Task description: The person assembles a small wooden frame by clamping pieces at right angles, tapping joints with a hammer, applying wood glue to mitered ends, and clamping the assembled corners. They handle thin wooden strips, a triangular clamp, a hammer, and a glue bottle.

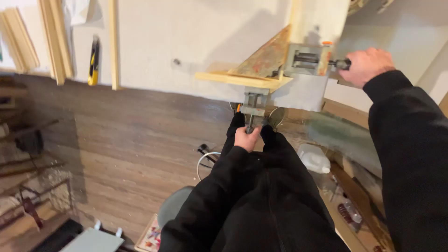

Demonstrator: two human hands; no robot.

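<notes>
The left hand (247, 138) closes on the lower screw handle (251, 125) of the corner clamp (298, 70), while the right hand (367, 65), arm stretched forward, grips its side handle (339, 63), both just beside the wooden strips (242, 80).

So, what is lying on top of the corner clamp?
On the corner clamp lie a pale wooden strip and a rust-stained triangular plate. A second strip runs away from the corner. Where the strips meet is covered. The right hand and left hand grip its screw handles.
</notes>
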